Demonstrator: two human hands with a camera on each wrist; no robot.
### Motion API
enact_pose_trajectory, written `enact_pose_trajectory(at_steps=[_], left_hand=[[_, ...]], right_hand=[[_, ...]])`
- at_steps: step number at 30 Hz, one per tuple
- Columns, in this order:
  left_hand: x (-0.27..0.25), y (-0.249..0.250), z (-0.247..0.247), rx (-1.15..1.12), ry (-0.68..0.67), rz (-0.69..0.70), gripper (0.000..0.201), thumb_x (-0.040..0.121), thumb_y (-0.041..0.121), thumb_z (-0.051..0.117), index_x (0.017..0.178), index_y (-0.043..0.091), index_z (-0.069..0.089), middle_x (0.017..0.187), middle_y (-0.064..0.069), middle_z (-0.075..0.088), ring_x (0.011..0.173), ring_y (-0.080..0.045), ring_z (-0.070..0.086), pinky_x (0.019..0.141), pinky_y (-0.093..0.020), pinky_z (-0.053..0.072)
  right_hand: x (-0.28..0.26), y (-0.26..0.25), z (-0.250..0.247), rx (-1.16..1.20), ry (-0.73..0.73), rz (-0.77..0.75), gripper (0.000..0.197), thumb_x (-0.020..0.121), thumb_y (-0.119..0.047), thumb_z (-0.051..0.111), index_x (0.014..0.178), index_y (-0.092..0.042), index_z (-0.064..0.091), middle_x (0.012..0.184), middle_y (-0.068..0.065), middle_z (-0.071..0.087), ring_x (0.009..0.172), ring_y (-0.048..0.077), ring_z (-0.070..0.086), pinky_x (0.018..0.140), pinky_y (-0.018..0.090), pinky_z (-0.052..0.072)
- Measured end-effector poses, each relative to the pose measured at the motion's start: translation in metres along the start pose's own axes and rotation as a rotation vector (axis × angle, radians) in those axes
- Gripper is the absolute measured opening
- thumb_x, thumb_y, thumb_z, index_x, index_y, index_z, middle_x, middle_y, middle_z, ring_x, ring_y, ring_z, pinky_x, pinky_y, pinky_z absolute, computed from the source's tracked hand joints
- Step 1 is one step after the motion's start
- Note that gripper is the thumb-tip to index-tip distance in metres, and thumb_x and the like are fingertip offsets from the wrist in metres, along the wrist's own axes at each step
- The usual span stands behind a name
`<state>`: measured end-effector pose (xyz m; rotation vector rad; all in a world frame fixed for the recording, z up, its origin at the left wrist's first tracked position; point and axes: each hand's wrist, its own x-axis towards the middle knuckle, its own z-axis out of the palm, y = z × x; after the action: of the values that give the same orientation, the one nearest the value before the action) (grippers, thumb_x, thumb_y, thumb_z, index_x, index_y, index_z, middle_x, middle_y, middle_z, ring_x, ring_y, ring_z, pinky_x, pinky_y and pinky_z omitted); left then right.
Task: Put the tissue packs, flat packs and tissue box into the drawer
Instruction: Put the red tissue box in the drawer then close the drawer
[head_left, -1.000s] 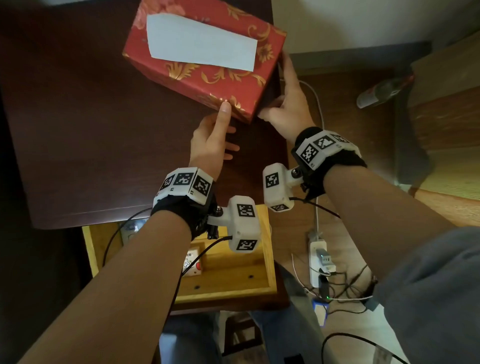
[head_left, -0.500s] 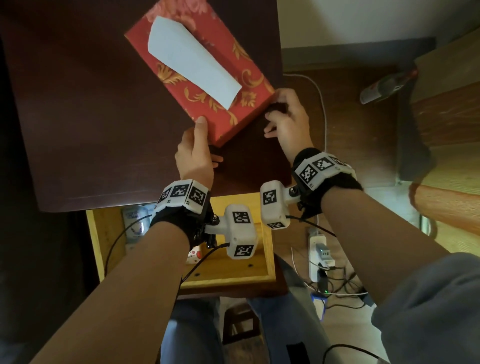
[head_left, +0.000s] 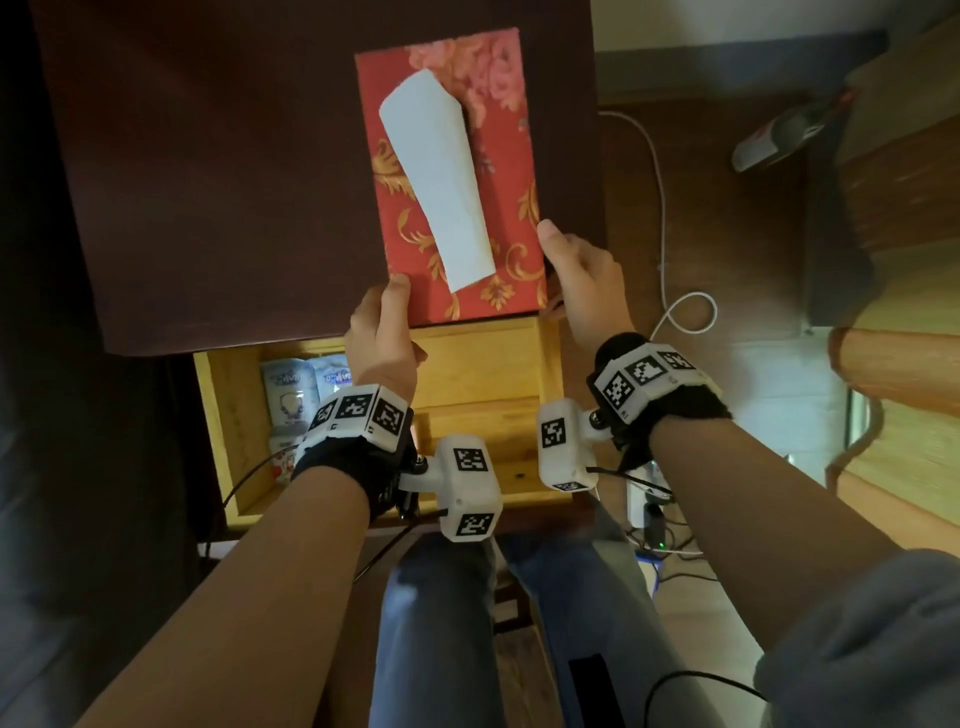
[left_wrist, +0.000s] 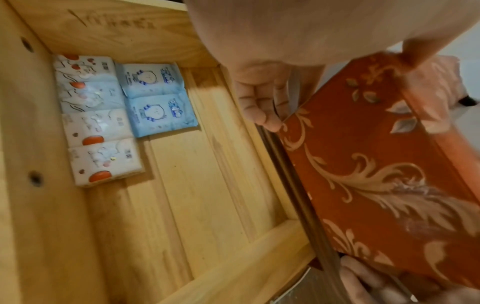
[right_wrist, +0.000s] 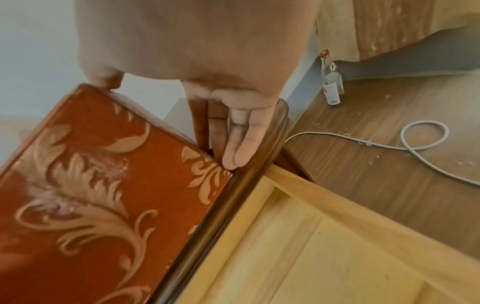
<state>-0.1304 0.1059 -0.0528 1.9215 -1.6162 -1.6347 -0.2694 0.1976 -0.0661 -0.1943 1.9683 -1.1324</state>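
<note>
The red tissue box with gold ornament and a white tissue sticking out lies lengthwise on the dark tabletop, its near end at the front edge. My left hand grips the near left corner, thumb on top and fingers curled at the end face. My right hand holds the near right corner, thumb on the top edge, fingers along the side. Below, the pale wooden drawer stands open. White tissue packs and blue flat packs lie in its left part.
The right part of the drawer floor is bare wood. On the floor to the right lie a white cable, a bottle and a power strip. My knees are under the drawer front.
Both hands have turned the box clockwise from crosswise to lengthwise and drawn it toward me to the table's front edge. More of the drawer shows now.
</note>
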Motion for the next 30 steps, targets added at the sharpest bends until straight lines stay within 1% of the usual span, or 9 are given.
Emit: enact_pose_trajectory(at_steps=[4,8,12,14,17,20,23,25,30], left_hand=[[-0.011,-0.020,-0.015,-0.007,-0.044,-0.042,0.023,0.074,0.054,0.036,0.073,0.035,0.050,0.086,-0.002,0.054,0.059,-0.024,0.051,0.044,-0.024,0.039],[-0.026,-0.044,-0.028,-0.010,-0.148,-0.044,0.028,0.074,0.055,0.038,0.078,0.031,0.052,0.079,0.005,0.054,0.053,-0.020,0.051,0.055,-0.030,0.042],[-0.037,-0.069,-0.043,-0.008,-0.241,-0.061,0.046,0.073,0.055,0.041,0.098,0.020,0.055,0.083,0.008,0.055,0.048,-0.014,0.052,0.058,-0.031,0.046],[-0.042,-0.077,-0.052,0.018,-0.306,-0.066,0.049,0.076,0.054,0.043,0.106,0.017,0.053,0.087,0.006,0.057,0.058,-0.014,0.056,0.064,-0.035,0.049],[-0.050,-0.093,-0.062,-0.009,-0.356,-0.056,0.065,0.077,0.056,0.052,0.127,0.016,0.042,0.111,0.000,0.061,0.092,-0.012,0.061,0.082,-0.033,0.050],[-0.058,-0.102,-0.059,-0.034,-0.359,-0.034,0.080,0.068,0.060,0.063,0.132,0.020,0.036,0.121,0.000,0.062,0.107,-0.016,0.062,0.095,-0.037,0.050],[-0.064,-0.104,-0.051,0.024,-0.326,0.018,0.078,0.067,0.050,0.067,0.130,0.016,0.037,0.111,0.000,0.064,0.097,-0.017,0.066,0.080,-0.031,0.056],[-0.067,-0.106,-0.046,0.122,-0.277,0.062,0.076,0.068,0.044,0.071,0.130,0.016,0.037,0.104,0.004,0.062,0.089,-0.008,0.062,0.076,-0.024,0.051],[-0.081,-0.123,-0.039,0.296,-0.251,0.003,0.079,0.063,0.045,0.075,0.129,0.021,0.039,0.107,0.005,0.060,0.093,-0.013,0.058,0.085,-0.031,0.047]], right_hand=[[-0.029,0.015,0.011,0.007,0.002,0.026,0.044,0.082,-0.057,0.053,0.075,-0.015,0.063,0.084,0.020,0.069,0.081,0.032,0.067,0.086,0.047,0.054],[-0.055,0.031,0.025,0.175,0.058,0.162,0.035,0.076,-0.052,0.064,0.088,-0.020,0.059,0.101,0.007,0.067,0.096,0.021,0.065,0.093,0.046,0.053],[-0.078,0.048,0.031,0.435,-0.033,0.287,0.041,0.075,-0.038,0.070,0.104,-0.015,0.052,0.106,0.004,0.066,0.105,0.022,0.064,0.096,0.046,0.052],[-0.089,0.060,0.029,0.466,-0.086,0.308,0.058,0.069,-0.040,0.070,0.117,-0.014,0.051,0.118,0.008,0.065,0.111,0.024,0.063,0.096,0.043,0.052],[-0.106,0.079,0.032,0.505,-0.148,0.344,0.071,0.068,-0.037,0.070,0.130,-0.014,0.045,0.128,0.011,0.060,0.116,0.025,0.060,0.097,0.043,0.051],[-0.121,0.097,0.034,0.523,-0.197,0.370,0.078,0.063,-0.038,0.073,0.132,-0.015,0.045,0.130,0.010,0.059,0.119,0.027,0.057,0.099,0.044,0.049],[-0.135,0.114,0.031,0.581,-0.246,0.390,0.060,0.072,-0.022,0.066,0.129,-0.012,0.049,0.119,0.007,0.062,0.114,0.026,0.058,0.102,0.043,0.046],[-0.142,0.124,0.027,0.572,-0.292,0.399,0.058,0.072,-0.018,0.063,0.127,-0.012,0.049,0.115,0.006,0.063,0.111,0.025,0.059,0.101,0.043,0.047],[-0.156,0.145,0.018,0.527,-0.319,0.466,0.044,0.076,-0.016,0.065,0.118,-0.018,0.052,0.113,0.004,0.064,0.106,0.020,0.061,0.086,0.034,0.053]])
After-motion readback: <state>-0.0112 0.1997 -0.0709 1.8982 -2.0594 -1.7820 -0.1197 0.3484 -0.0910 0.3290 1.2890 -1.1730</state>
